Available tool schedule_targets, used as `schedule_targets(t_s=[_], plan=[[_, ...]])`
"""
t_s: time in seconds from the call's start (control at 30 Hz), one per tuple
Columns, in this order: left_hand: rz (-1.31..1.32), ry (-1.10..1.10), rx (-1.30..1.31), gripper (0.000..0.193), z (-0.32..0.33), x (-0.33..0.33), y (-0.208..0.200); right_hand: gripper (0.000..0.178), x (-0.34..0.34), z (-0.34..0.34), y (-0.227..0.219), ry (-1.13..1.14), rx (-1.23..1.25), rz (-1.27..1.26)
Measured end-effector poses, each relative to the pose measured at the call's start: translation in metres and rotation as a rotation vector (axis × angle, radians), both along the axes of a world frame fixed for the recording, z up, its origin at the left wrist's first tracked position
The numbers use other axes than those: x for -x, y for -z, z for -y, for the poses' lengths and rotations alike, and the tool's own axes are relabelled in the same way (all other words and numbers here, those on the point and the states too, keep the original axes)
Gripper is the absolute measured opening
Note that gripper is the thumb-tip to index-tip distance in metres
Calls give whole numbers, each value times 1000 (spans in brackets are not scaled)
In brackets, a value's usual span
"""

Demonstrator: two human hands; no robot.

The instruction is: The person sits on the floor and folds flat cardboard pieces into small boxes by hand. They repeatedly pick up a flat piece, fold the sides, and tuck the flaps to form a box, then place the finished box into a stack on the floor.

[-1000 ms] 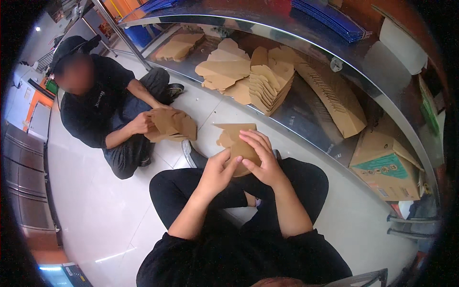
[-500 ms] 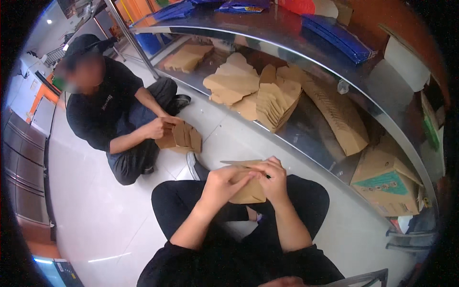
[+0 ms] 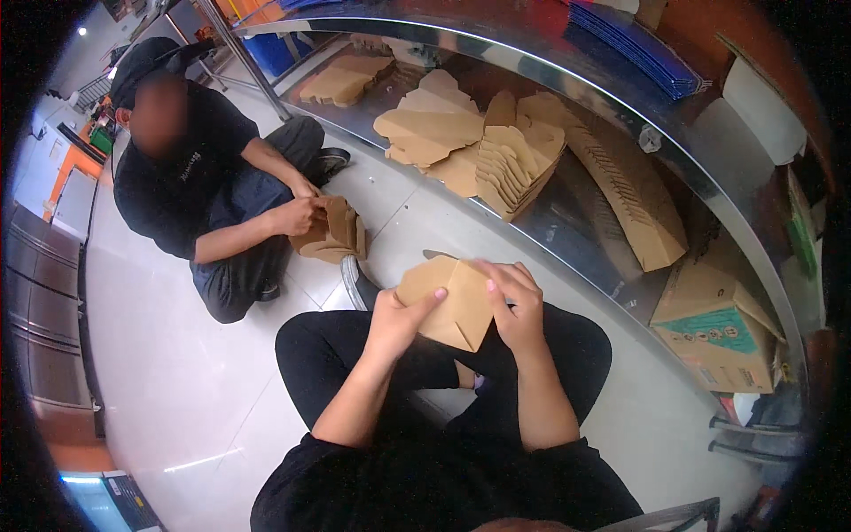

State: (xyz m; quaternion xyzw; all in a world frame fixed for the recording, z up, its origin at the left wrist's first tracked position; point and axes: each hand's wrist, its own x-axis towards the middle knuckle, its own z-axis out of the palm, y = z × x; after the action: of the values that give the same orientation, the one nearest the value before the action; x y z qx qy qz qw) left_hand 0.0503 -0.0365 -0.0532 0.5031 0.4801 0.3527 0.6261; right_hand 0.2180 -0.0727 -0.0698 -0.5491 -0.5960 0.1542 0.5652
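A brown cardboard box, partly folded into shape, is held up over my crossed legs. My left hand grips its left side, the thumb pressed on the near panel and the fingers hidden behind. On the box's right edge my right hand is closed, thumb against the panel and fingers bent along the side. One corner of the box points down toward my lap, and a crease runs across its faces.
On the lower steel shelf lie flat cardboard blanks, nested folded boxes and a long curved stack of them. A large carton stands at right. Across the floor at left, a seated person handles similar brown boxes.
The box has turned in my hands, so a wide panel and a side crease now show. My hands have moved apart, to its left and right sides. The view has shifted slightly.
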Motion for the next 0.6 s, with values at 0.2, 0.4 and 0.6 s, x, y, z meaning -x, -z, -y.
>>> schedule_targets(t_s=[0.2, 0.4, 0.6], plan=[[-71, 39, -27, 28, -2, 15, -9, 34, -2, 0, -4, -253, -30, 33], [188, 200, 154, 38, -7, 29, -11, 36, 3, 1, 6, -240, -53, 50], [390, 359, 429, 41, -19, 41, 0, 32, 7, 3, 4, -255, 59, 73]])
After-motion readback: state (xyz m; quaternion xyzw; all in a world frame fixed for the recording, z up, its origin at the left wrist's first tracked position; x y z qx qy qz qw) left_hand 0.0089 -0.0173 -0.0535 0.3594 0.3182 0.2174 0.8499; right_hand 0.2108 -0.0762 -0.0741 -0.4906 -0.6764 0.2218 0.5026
